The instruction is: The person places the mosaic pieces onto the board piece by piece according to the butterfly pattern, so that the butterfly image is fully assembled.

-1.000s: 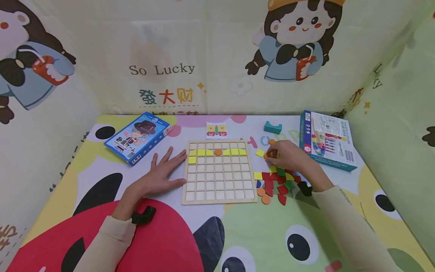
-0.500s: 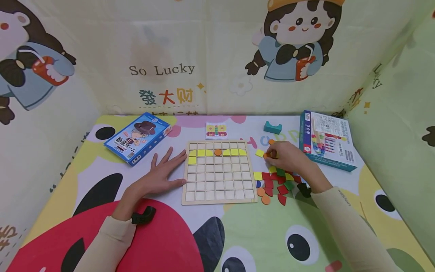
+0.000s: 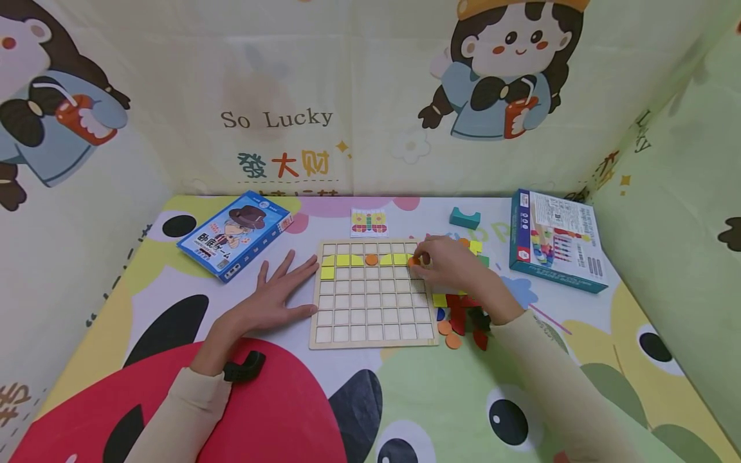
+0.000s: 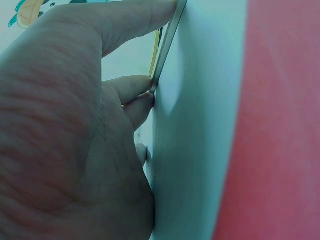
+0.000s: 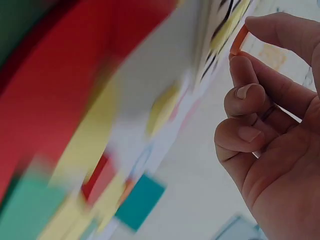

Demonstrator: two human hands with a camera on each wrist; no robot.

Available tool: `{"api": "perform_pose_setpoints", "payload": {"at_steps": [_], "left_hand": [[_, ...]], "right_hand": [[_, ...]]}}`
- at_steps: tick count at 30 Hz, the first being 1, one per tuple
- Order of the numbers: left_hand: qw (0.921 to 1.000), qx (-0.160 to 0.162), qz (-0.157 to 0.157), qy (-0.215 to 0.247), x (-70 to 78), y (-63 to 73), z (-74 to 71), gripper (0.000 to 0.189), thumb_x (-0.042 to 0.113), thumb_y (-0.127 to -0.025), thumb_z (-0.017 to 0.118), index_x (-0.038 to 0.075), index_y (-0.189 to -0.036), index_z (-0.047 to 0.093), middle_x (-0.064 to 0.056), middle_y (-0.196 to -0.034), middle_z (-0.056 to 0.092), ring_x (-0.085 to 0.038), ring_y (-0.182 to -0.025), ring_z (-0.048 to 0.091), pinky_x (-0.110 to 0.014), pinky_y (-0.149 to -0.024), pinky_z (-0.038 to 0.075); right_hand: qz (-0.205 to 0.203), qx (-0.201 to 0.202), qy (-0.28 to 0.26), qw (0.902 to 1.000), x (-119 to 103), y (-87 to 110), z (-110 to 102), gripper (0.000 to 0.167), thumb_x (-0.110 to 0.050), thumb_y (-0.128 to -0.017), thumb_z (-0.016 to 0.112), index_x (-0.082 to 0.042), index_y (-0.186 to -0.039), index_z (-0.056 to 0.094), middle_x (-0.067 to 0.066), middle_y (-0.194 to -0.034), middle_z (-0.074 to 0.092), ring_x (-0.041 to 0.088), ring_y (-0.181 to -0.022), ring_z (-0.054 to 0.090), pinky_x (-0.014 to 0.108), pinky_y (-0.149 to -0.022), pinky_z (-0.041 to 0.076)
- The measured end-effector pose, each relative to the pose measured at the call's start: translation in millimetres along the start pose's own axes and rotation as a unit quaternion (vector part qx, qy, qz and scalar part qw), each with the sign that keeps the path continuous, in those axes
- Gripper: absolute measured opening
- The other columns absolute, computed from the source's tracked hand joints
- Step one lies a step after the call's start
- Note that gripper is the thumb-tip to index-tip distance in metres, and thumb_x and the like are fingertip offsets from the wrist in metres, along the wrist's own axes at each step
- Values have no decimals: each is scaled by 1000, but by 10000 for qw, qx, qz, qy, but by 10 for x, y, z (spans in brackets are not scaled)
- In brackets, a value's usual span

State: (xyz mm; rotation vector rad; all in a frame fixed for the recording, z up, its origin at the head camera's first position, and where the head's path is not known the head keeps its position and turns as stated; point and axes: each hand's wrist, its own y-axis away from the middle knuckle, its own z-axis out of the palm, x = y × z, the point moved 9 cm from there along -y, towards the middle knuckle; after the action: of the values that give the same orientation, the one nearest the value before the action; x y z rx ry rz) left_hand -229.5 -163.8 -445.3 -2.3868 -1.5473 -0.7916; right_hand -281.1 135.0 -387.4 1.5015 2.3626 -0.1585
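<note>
My right hand (image 3: 454, 265) is over the upper right part of the wooden grid board (image 3: 374, 346). Between thumb and fingertip it pinches an orange disc (image 5: 240, 40), seen edge-on in the right wrist view. Spread flat on the table, my left hand (image 3: 269, 305) touches the board's left edge with thumb and fingertip. Yellow pieces and one orange disc (image 3: 371, 260) lie along the board's second row, and a yellow square (image 3: 327, 272) sits below its left end. The right hand hides the row's right end.
Loose red, yellow, green and orange pieces (image 3: 457, 318) lie right of the board, partly under the right forearm. Behind the board is a butterfly card (image 3: 368, 222). A teal block (image 3: 465, 218), a blue box (image 3: 234, 235) and another box (image 3: 558, 240) stand around.
My right hand has moved left from the loose pieces to the board's upper right, carrying the orange disc. My left hand has stayed in place.
</note>
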Motion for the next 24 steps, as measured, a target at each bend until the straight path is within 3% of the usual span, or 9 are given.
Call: {"api": "perform_pose_setpoints", "payload": {"at_steps": [5, 7, 12, 24], "left_hand": [[10000, 6, 24, -4, 3, -1, 2, 97, 59, -90, 70, 25, -170, 26, -3, -180, 21, -41, -168, -5, -76, -125, -17], [10000, 7, 24, -10, 2, 1, 1, 97, 59, -90, 70, 25, -170, 26, -3, -180, 21, -41, -168, -5, -76, -125, -17], [10000, -4, 23, 22, 2, 3, -2, 96, 59, -90, 69, 25, -170, 26, -3, -180, 21, -41, -168, -6, -76, -125, -17], [10000, -56, -1, -2, 1, -1, 0, 96, 60, -91, 69, 25, -170, 27, -3, -180, 20, -41, -168, -6, -77, -124, -17]], "right_hand": [[-180, -163, -122, 9996, -325, -166, 140, 31, -35, -97, 78, -10, -115, 79, 3, -96, 70, 22, -98, 65, 33, -80, 56], [-296, -195, -126, 9993, -454, -231, 177, 31, -35, -96, 78, -11, -116, 79, 3, -98, 70, 20, -91, 62, 30, -76, 54], [-664, -206, -159, 9975, -734, -373, 249, 31, -33, -97, 78, -9, -116, 79, 2, -100, 74, 18, -91, 61, 27, -77, 54], [-1232, -305, -46, 9919, -1104, -524, 423, 24, -29, -101, 73, -10, -115, 78, 0, -95, 68, 15, -84, 59, 25, -72, 50]]}}
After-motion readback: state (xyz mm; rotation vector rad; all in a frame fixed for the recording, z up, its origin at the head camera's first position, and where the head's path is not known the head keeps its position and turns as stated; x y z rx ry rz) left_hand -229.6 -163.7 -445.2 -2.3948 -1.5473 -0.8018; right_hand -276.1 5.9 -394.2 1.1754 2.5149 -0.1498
